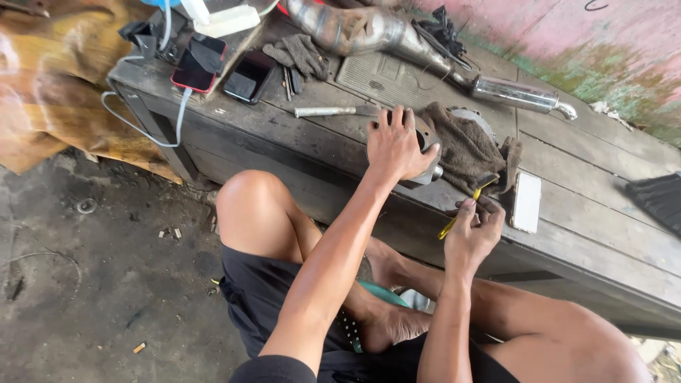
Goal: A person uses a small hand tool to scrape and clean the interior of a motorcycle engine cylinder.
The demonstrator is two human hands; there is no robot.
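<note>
Pressing my left hand (394, 147) flat on the round metal engine part (425, 152), fingers spread over its top, I steady it on the desk (582, 227). Just right of that part lies a brown rag (464, 145); below the rag my right hand (472, 230) has its fingers clamped on a yellow-handled tool (464, 209). Its long axis runs diagonally, tip up toward the rag. I judge the work midway: part still partly covered, unfinished

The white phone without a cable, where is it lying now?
In the head view, the white phone lies flat on the wooden bench, on the right, beside the brown rag and just beyond the right hand.
</note>
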